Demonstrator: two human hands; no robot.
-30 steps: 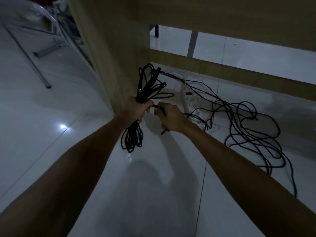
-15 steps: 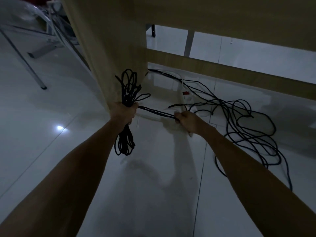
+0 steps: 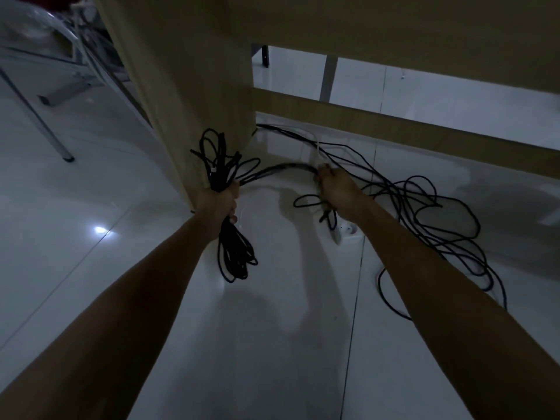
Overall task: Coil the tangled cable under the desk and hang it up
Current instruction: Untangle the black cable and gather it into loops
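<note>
The coiled bundle is gripped upright in the left hand, and the cable, apparently pinched by the right hand, is stretched sideways towards the loose tangle lying rightward on the floor.

Dim room; glossy white tile floor; metal chair leg

right hand swung away to 3 o'clock of left hand | black cable now arcs between them

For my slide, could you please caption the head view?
Left hand grips the coil; right hand pulls cable off the floor.
</note>
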